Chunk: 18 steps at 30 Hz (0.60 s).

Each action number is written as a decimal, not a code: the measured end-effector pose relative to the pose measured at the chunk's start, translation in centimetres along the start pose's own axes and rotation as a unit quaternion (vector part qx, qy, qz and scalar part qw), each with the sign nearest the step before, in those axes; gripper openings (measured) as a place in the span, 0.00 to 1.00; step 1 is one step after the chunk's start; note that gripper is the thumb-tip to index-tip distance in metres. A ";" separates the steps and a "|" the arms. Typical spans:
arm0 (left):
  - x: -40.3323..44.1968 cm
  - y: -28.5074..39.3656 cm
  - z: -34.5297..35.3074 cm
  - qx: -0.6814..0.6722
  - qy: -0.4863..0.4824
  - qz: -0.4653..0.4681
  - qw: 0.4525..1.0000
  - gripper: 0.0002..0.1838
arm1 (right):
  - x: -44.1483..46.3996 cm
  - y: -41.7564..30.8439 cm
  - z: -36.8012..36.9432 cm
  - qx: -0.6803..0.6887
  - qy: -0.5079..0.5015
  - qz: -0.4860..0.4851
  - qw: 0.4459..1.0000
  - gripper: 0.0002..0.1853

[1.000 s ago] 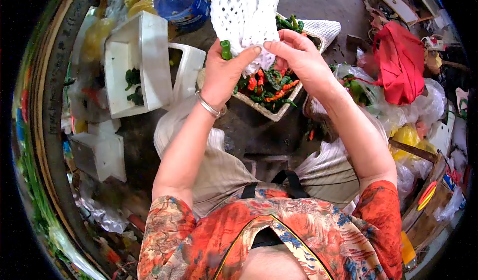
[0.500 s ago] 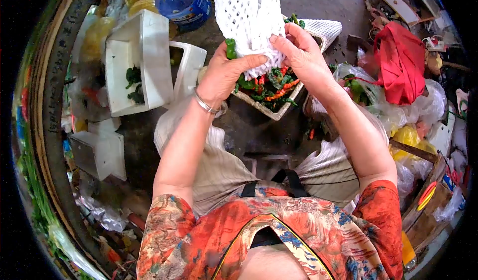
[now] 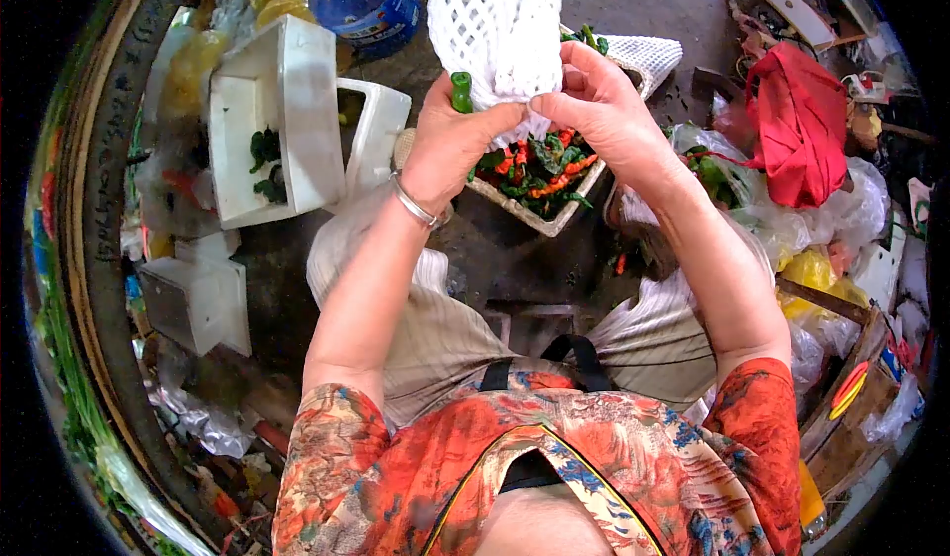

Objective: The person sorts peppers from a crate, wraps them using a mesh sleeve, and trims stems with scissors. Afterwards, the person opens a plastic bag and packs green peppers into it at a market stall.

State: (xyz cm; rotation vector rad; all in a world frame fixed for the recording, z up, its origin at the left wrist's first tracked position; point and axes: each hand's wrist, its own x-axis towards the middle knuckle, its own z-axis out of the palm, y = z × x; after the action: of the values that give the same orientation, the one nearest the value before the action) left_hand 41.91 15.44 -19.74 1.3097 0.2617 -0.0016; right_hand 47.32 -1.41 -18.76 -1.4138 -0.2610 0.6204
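A white mesh net point(image 3: 500, 27) hangs between my hands, its gathered lower edge bunched at my fingertips. My left hand point(image 3: 453, 136), with a silver bangle at the wrist, is closed on the left side of that edge. A shiny green thing like a pepper point(image 3: 461, 91) shows between its thumb and fingers. My right hand point(image 3: 616, 116) pinches the same edge from the right, thumb tip near the left thumb. Below them stands a white-rimmed basket point(image 3: 546, 228) of red and green peppers point(image 3: 562, 176), partly hidden by the net and hands.
White foam boxes point(image 3: 312, 121) lie at the left, one with dark leaves inside. Behind them stands a blue water jug point(image 3: 364, 7). To the right are a red bag point(image 3: 797, 126) and plastic bags point(image 3: 856, 200). Another white net piece point(image 3: 638, 51) lies beyond the basket.
My right thumb has moved slightly down and left along the net's edge, closer to my left thumb. The gathered edge looks more tightly bunched. Both hands keep hold.
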 end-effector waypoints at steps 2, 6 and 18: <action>-0.2 0.2 -0.2 0.011 -0.013 -0.015 1.000 0.23 | 0.3 0.6 -0.2 -0.007 -0.009 -0.032 0.999 0.22; -0.2 0.6 -0.5 -0.021 -0.058 -0.023 0.998 0.23 | 0.5 1.3 0.2 0.000 -0.011 -0.033 0.999 0.23; 0.0 0.7 -0.3 0.082 -0.008 -0.011 0.997 0.22 | -0.3 0.4 0.0 0.108 0.019 0.032 0.993 0.18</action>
State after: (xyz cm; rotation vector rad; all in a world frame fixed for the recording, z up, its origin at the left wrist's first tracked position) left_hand 41.92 15.90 -19.16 1.4694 0.2654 -0.0531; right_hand 46.95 -1.56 -19.12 -1.2275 -0.1139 0.6529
